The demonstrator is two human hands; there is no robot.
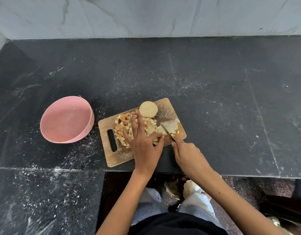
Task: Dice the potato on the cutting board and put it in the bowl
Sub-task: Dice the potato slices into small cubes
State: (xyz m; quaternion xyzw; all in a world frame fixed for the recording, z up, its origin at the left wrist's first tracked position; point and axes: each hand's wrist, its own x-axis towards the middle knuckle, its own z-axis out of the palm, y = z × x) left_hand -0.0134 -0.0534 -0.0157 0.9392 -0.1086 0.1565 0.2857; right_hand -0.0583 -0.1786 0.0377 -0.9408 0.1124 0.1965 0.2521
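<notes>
A wooden cutting board (116, 156) lies on the dark counter. On it sit a pile of diced potato (122, 123), a round potato half (148, 109) at the far edge, and potato slices (171, 126) on the right. My left hand (143, 143) lies flat over the dice with straight fingers, its thumb touching the slices. My right hand (187, 154) grips a knife (166, 131) whose blade rests against the slices. A pink bowl (66, 119) stands left of the board and holds nothing.
The black stone counter (214, 99) runs back to a marble-tiled wall (146, 16). Its front edge steps back in front of me, where my legs and some crumpled bags show below.
</notes>
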